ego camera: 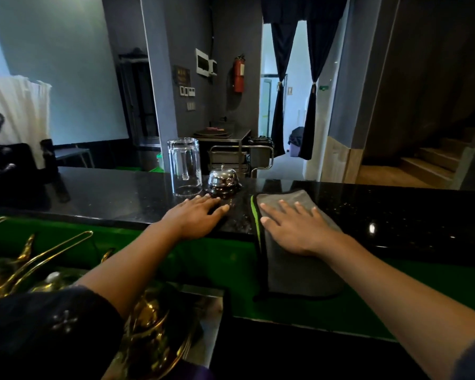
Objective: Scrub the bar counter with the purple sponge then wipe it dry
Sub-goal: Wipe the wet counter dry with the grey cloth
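1. Two hands are at work: the left hand and the right hand, both reaching forward from bare forearms.
2. One black tabletop runs across the view, glossy and speckled, with bright glints on its right part and a green front panel below its near edge.
3. One grey cloth lies over that near edge, to the right of middle. Its far end rests flat on the tabletop; its near end hangs down over the green panel. It has a dark border and a bright green strip along its left side.
4. Right grip: fully open, fingers straight and spread, palm pressing flat on the cloth; nothing is curled round.
5. Left grip: also open, fingers straight and together, resting flat on the bare tabletop just left of the cloth, holding nothing.
6. One clear glass mug stands upside down beyond the left hand.
7. One silver call bell sits just right of the mug, near the left fingertips.
8. Brass-coloured vessels crowd the lower left; their count is unclear.
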Motion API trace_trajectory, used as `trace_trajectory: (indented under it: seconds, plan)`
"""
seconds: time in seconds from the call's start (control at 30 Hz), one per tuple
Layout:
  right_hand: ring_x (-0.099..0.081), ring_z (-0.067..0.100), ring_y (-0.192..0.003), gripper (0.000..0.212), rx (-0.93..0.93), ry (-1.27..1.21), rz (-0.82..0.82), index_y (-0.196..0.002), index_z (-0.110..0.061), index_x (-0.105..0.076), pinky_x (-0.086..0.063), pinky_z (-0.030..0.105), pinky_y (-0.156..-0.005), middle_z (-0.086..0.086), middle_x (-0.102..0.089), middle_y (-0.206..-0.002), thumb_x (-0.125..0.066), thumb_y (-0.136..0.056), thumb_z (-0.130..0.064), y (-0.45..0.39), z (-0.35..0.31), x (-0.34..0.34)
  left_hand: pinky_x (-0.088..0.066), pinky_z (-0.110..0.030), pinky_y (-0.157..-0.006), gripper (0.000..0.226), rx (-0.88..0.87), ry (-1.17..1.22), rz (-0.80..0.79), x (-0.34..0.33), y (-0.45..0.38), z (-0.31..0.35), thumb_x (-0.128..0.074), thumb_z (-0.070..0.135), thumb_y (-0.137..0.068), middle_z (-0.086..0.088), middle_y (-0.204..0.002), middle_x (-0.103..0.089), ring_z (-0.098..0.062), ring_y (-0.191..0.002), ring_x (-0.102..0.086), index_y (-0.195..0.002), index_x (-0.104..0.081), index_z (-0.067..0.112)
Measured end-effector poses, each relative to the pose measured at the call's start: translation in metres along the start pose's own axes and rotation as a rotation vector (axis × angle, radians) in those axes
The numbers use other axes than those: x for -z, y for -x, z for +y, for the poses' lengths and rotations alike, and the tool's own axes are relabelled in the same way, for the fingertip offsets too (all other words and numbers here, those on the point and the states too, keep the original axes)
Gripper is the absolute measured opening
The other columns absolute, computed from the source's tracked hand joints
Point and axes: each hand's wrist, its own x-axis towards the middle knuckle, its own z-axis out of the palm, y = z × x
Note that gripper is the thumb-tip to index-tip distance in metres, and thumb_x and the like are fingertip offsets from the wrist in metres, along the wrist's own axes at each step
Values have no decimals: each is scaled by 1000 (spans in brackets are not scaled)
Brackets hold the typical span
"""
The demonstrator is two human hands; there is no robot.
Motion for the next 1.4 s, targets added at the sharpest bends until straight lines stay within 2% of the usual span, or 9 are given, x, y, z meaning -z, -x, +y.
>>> trace_trajectory:
  seconds: [0.1, 0.3, 0.47, 0.63, 0.87, 1.03, 1.13, 1.27, 1.4]
  plan:
    - [2, 28, -145, 61, -15, 7, 5, -142, -55, 0, 8, 54, -111, -5, 1, -160, 0, -83, -71, 1, 2, 0, -2, -37, -115, 64, 11, -36, -27, -7, -2, 1, -13, 59, -93, -2, -157, -8, -17, -144, -6, -148, -15, 27]
    - [10, 40, -143, 60, -179, -9, -56, -149, -38, 0, 13, 62, -107, 10, 8, -159, -8, -94, -59, -32, -46, 13, -3, -34, -115, 56, 29, 28, 21, -11, -5, 1, -10, 48, -96, 3, -157, -11, -12, -144, -8, -147, -18, 27]
    - [11, 44, -141, 64, -90, -22, -87, -151, -31, -3, 14, 64, -106, 16, 10, -158, -12, -94, -58, -41, -101, 11, -7, -34, -116, 51, -19, -50, -22, -4, -10, -4, -10, 35, -100, 0, -157, -11, -13, -143, -10, -148, -17, 21]
    - [-3, 31, -145, 57, 5, -68, -41, -148, -43, -15, 3, 58, -112, 0, -5, -160, -16, -93, -61, -21, -31, 16, -6, -31, -114, 67, 32, 17, -12, -3, -2, -1, -6, 60, -90, 7, -155, -13, -9, -142, -12, -147, -18, 26]
    - [-17, 29, -144, 60, -354, 22, 43, -148, -36, -20, -12, 56, -114, 6, -16, -159, -14, -93, -59, 24, 152, 40, -5, -36, -115, 62, 68, -21, -21, -3, 0, 7, -12, 57, -94, 4, -156, -13, -12, -143, -10, -147, -19, 27]
    - [-9, 34, -144, 59, -431, 11, 9, -149, -38, -11, -4, 60, -112, 7, -6, -160, -12, -94, -58, 38, 148, 46, -7, -45, -116, 58, 102, -236, 47, 8, -1, 40, -21, 47, -97, -8, -155, -22, -21, -143, -15, -146, -24, 16]
    - [-5, 34, -145, 59, -351, 6, -1, -148, -42, -9, 0, 58, -111, 5, -5, -160, -11, -93, -62, 54, 136, 40, -14, -46, -114, 59, 7, -106, 160, 3, -4, 86, -27, 50, -95, -11, -149, -33, -26, -138, -28, -143, -30, 16]
    - [-3, 28, -145, 57, -250, 28, 41, -145, -51, -7, 3, 54, -112, -3, -3, -160, -7, -90, -66, 79, 142, 27, -9, -44, -114, 62, -138, 16, 64, -23, -19, 154, -26, 53, -94, -8, -153, -26, -23, -142, -20, -145, -26, 18]
    - [-1, 26, -146, 55, -226, 25, -5, -145, -52, -6, 3, 53, -112, -5, -2, -160, -7, -91, -66, 70, 159, 34, -2, -43, -115, 64, -90, 20, -34, -45, -38, 170, -19, 57, -93, -3, -157, -11, -20, -144, -6, -148, -17, 24]
